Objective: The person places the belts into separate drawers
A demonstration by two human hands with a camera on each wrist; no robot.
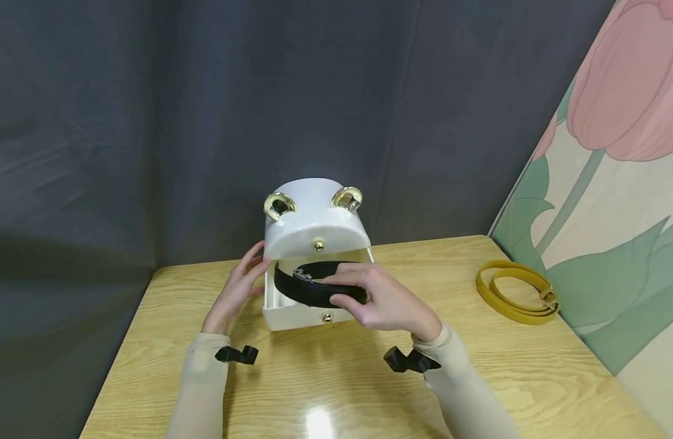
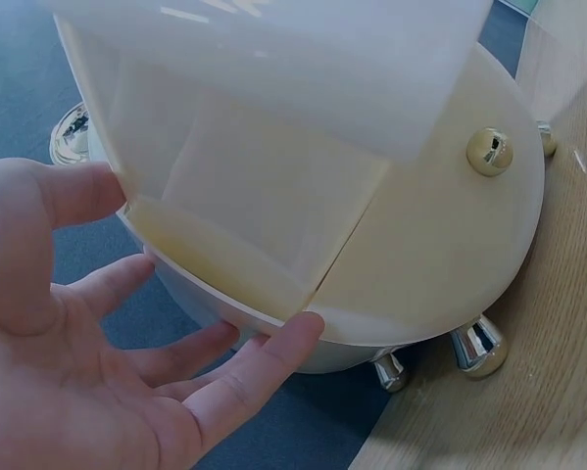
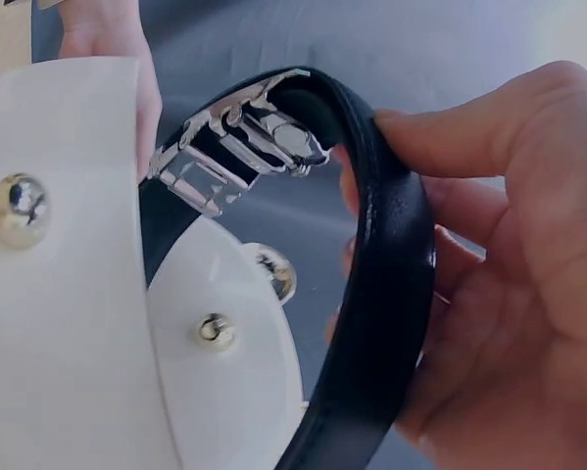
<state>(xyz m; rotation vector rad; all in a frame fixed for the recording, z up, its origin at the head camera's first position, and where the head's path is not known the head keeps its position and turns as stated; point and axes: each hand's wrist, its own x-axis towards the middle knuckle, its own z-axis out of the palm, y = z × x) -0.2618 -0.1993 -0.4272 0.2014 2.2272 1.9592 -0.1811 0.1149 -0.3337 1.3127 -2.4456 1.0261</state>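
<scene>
A white rounded box [image 1: 314, 235] with two gold rings on top stands with its lower drawer [image 1: 295, 318] pulled out. A coiled black belt [image 1: 309, 292] with a silver buckle [image 3: 210, 166] is at the drawer's opening, tilted, its far side partly inside. My right hand [image 1: 388, 299] pinches the belt's right side between thumb and fingers. My left hand [image 1: 237, 292] is at the box's left side; in the left wrist view its spread fingers [image 2: 244, 387] touch the white wall's edge.
A coiled yellow belt [image 1: 506, 308] lies on the right of the wooden table [image 1: 314, 378]. Behind the table hangs a dark grey curtain [image 1: 287, 91]; a panel with painted tulips [image 1: 622, 244] stands along the right side.
</scene>
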